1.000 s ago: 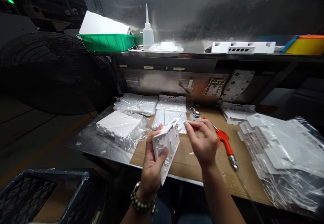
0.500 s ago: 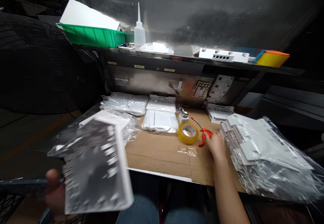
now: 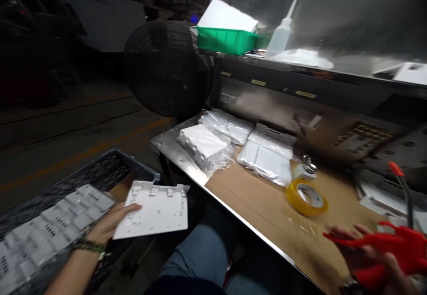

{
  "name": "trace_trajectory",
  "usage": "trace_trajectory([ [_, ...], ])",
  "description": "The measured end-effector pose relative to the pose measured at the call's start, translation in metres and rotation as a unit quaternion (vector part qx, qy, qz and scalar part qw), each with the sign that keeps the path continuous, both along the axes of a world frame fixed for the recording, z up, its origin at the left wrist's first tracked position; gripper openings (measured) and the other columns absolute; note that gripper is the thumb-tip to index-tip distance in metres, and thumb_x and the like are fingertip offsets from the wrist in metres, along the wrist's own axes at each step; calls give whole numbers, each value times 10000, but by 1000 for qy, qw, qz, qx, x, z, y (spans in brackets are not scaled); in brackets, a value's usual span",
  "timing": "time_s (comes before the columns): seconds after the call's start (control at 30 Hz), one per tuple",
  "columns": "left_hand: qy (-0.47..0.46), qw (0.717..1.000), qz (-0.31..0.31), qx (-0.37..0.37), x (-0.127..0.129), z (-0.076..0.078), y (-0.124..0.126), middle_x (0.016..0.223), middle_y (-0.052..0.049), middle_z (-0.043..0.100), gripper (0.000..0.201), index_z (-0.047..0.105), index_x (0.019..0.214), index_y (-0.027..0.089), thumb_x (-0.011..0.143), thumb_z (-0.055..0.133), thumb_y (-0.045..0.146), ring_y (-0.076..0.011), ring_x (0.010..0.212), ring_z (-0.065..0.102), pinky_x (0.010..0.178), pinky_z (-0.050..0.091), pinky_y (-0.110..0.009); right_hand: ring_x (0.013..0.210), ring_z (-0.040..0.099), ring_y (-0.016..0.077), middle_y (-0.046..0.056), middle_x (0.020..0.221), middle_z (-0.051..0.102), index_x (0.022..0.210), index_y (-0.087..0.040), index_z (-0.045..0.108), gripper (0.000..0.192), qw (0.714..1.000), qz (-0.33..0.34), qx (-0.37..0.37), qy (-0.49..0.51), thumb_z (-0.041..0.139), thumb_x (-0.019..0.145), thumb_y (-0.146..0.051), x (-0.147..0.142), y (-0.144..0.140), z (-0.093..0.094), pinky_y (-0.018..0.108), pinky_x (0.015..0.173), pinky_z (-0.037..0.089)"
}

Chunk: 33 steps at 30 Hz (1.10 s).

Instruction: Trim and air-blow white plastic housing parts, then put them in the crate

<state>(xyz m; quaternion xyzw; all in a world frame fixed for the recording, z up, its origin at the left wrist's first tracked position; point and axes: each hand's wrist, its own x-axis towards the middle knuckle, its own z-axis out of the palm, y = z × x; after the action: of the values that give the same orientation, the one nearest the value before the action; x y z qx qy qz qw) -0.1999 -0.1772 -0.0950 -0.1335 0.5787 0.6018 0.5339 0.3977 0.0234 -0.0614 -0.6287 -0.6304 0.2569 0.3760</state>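
Note:
A white plastic panel (image 3: pixel 156 215) with clips along one edge is gripped by my left hand (image 3: pixel 111 224), thumb on top, at the left of the view. Below and beside it, several similar white panels (image 3: pixel 56 224) stand in a row inside a black crate (image 3: pixel 111 161). At the right edge, my right hand (image 3: pixel 365 250) is blurred, its fingers around a red-handled tool (image 3: pixel 400 246) with a thin curved metal shaft and an orange tip. The tool's exact kind cannot be made out.
On the cardboard-covered bench (image 3: pixel 247 201) lie yellow tape (image 3: pixel 307 199), a small metal-topped bottle (image 3: pixel 305 169) and bagged white panels (image 3: pixel 267 155). A shelf above carries a green bin (image 3: pixel 227 40) and a squeeze bottle (image 3: pixel 280 37). A large fan (image 3: pixel 167 68) stands behind.
My view has swung left, bringing the crate into sight. The panel in my left hand has turned over to its flatter face and is by the crate. My right hand has lifted the red-handled tool.

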Motion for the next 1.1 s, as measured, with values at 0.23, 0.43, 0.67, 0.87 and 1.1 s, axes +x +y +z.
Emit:
trace_trajectory([
  [0.23,-38,993,115,-12,70,-87,52,1095,-103,764,326,639,1313,130,997,674,199,-202,847,762,757,667,-356,847,719,320,105,841,754,936,-260,755,734,854,417,-307,-43,482,774,-922,-159,-106,-40,421,841,510],
  [0.43,-57,991,120,-12,106,-105,70,1078,-68,710,244,664,1179,141,1000,688,304,-185,866,709,743,639,-349,844,734,307,71,860,777,940,-276,695,580,849,368,-306,-225,453,899,-801,-163,-126,-49,301,717,433],
  [0.67,66,994,75,33,113,-100,77,1156,-79,733,223,684,1135,128,919,719,87,-214,978,730,845,640,-385,774,694,257,52,825,757,938,-253,714,602,868,362,-297,-169,451,904,-794,-150,-125,-36,280,711,454],
  [0.87,185,974,1,130,90,-79,52,1323,-29,742,715,766,1165,200,597,624,-210,-198,1343,613,1110,431,-163,781,721,255,45,807,770,933,-262,753,555,899,321,-266,-137,499,922,-755,-153,-116,-34,265,721,484],
  [1.1,157,984,85,17,43,-83,23,1094,-153,799,709,619,1366,107,686,588,-89,-325,1050,770,958,633,-453,863,733,281,50,902,793,1087,-277,773,556,890,322,-301,-114,499,933,-736,-138,-110,-37,288,771,504],
])
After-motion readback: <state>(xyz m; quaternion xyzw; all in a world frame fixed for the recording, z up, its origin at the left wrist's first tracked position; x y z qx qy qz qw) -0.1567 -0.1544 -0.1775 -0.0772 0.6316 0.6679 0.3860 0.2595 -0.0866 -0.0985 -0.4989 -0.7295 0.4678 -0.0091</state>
